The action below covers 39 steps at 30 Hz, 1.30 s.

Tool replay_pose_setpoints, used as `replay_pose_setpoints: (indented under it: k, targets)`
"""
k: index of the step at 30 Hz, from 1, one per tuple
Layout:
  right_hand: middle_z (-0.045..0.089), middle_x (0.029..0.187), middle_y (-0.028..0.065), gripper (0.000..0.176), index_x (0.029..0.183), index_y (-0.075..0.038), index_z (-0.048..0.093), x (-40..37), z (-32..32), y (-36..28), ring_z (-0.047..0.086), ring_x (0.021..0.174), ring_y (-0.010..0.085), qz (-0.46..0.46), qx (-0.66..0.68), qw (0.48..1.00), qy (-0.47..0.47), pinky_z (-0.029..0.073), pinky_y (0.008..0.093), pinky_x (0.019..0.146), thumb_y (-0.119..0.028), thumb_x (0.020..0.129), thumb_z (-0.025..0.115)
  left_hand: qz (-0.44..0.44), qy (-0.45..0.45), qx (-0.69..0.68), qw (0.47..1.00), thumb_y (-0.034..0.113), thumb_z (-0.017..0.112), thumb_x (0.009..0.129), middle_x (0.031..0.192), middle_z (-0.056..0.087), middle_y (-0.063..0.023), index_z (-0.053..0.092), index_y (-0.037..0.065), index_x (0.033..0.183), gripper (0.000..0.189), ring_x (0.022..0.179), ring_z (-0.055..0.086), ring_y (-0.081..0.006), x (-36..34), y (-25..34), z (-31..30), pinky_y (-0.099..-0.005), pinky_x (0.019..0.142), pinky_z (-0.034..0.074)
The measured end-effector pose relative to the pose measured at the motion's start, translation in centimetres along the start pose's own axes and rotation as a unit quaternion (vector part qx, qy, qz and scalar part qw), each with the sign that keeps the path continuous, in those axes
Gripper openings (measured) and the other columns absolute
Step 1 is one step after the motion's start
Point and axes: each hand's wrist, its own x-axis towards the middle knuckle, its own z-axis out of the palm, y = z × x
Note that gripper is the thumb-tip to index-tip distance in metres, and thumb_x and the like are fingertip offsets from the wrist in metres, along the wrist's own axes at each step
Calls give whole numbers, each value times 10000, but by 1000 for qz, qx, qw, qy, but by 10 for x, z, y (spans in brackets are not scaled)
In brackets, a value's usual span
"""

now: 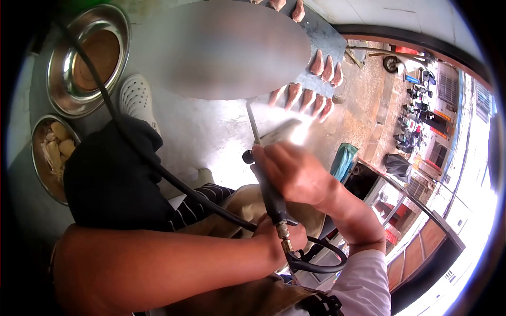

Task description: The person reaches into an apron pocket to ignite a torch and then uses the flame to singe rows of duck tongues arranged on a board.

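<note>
My right hand [295, 171] is wrapped round the black handle of a gas torch [272, 197], close to its round knob. The torch's thin metal tube points up the view, and its tip runs into a large blurred patch. Lower down, my left hand [295, 235] is closed round the back of the torch by its brass hose fitting, partly covered by the fitting and hose. A black hose [182, 185] loops from the fitting and crosses the view to the upper left. Beyond my right hand, several raw chicken legs [308, 100] lie in rows on a grey surface [316, 45].
A large steel basin [125, 52] stands at upper left. A smaller bowl [35, 152] below it holds pale pieces of food. A white clog [138, 97] is beside my dark-clothed knee [113, 174]. Parked motorbikes [414, 118] stand outside at right. The blurred patch hides the upper middle.
</note>
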Motion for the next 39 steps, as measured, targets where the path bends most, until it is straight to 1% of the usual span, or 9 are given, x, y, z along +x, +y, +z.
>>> replay_pose_setpoints:
  k: [5, 8, 14, 17, 20, 29, 35, 37, 39]
  targets:
    - [529, 820, 109, 423, 1108, 144, 598, 5, -2, 1, 545, 681, 224, 18, -12, 1000, -4, 477, 331, 572, -43, 736, 676, -33, 3, -41, 999, 111, 680, 763, 804, 722, -71, 761, 89, 821, 103, 789, 705, -299, -4, 1, -11, -504, 564, 551]
    - [535, 827, 113, 417, 1111, 136, 601, 6, -2, 1, 553, 686, 225, 20, 30, 999, -36, 477, 330, 574, -52, 748, 679, -6, -8, -26, 1000, 135, 640, 807, 838, 728, -71, 767, 91, 855, 142, 797, 708, -300, -2, 1, -5, -522, 565, 546]
    - [549, 841, 124, 414, 1137, 130, 592, 7, 3, 3, 570, 698, 234, 12, -7, 1000, -8, 481, 340, 582, -56, 777, 672, -44, -31, -65, 996, 158, 607, 838, 862, 739, -78, 765, 80, 897, 186, 822, 716, -302, -5, 1, -17, -534, 567, 545]
    - [553, 853, 129, 410, 1144, 128, 591, 8, 3, 4, 572, 702, 242, 16, 27, 999, -18, 487, 342, 592, -51, 783, 666, -27, 68, -70, 995, 101, 584, 749, 694, 650, -183, 629, -21, 787, 135, 635, 677, -305, -7, 0, -6, -401, 539, 522]
    - [558, 866, 131, 401, 1142, 123, 596, 9, 0, 5, 573, 701, 249, 21, 15, 1000, -16, 489, 344, 596, -52, 788, 666, -26, 63, -21, 997, 109, 585, 757, 711, 661, -181, 635, -24, 787, 144, 645, 682, -299, -9, 1, -8, -401, 540, 524]
    - [564, 859, 131, 380, 1132, 108, 602, 8, 3, 5, 584, 709, 253, 24, -10, 1000, -5, 486, 353, 596, -56, 795, 667, -34, 67, -24, 997, 122, 593, 762, 718, 660, -182, 644, -35, 806, 171, 659, 678, -295, -2, 1, -1, -394, 560, 532]
    - [566, 823, 120, 317, 1098, 89, 612, 8, 3, 12, 583, 672, 254, 24, 36, 999, 3, 481, 359, 571, -66, 832, 688, -43, 55, -42, 997, 150, 640, 715, 668, 635, -173, 636, -25, 760, 180, 692, 678, -296, -6, 0, -13, -413, 568, 531]
    - [563, 795, 115, 276, 1069, 71, 616, 15, -6, 19, 573, 639, 261, 22, 31, 999, 28, 471, 371, 546, -74, 845, 689, -18, 85, -95, 992, 140, 643, 762, 746, 694, -110, 712, 38, 817, 134, 719, 703, -291, -4, -6, -1, -443, 532, 541]
    - [605, 793, 112, 207, 1030, 43, 617, 18, -16, 33, 602, 629, 253, 43, 57, 997, 21, 500, 364, 528, -76, 872, 679, -40, 133, -114, 984, 127, 618, 768, 693, 659, -147, 652, 15, 774, 118, 640, 674, -291, -1, -1, 4, -408, 529, 535]
